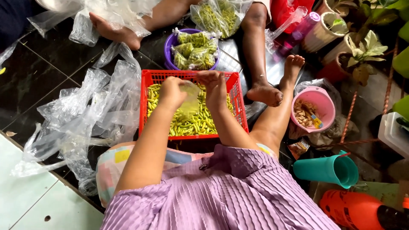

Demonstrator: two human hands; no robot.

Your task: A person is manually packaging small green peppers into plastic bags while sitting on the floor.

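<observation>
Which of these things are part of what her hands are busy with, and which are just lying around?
In use:
left hand
right hand
small clear bag
red crate
green chillies
purple bowl of filled bags

Lying about:
pink bucket
teal cup
potted plants

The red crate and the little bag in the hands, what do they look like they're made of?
Red crate: likely rigid moulded plastic, its walls an open lattice with an even colour. Small bag, held by the left hand and the right hand: thin clear plastic film, see-through, glossy.
</observation>
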